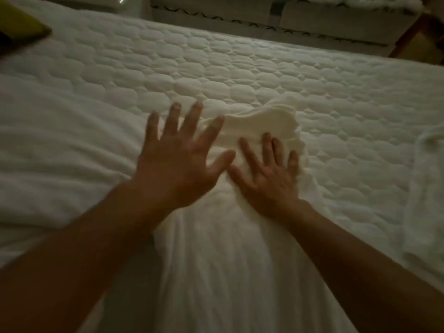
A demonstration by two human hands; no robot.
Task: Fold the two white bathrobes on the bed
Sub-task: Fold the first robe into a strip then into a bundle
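A white bathrobe (216, 260) lies lengthwise on the quilted bed (216, 68), running from the near edge to a bunched end (262, 118) in the middle. My right hand (269, 174) lies flat on the robe with spread fingers, pressing it down. My left hand (177, 159) hovers or rests with straight, spread fingers at the robe's left edge, blurred by motion. More white cloth (425, 200), perhaps the second bathrobe, lies at the right edge. White cloth also covers the bed's left side (48, 152).
A yellow-green cushion (19, 25) sits at the far left corner of the bed. Beyond the bed's far edge stands a second bed or base (276, 18) with white bedding. A brown wooden piece (422, 39) shows at the far right.
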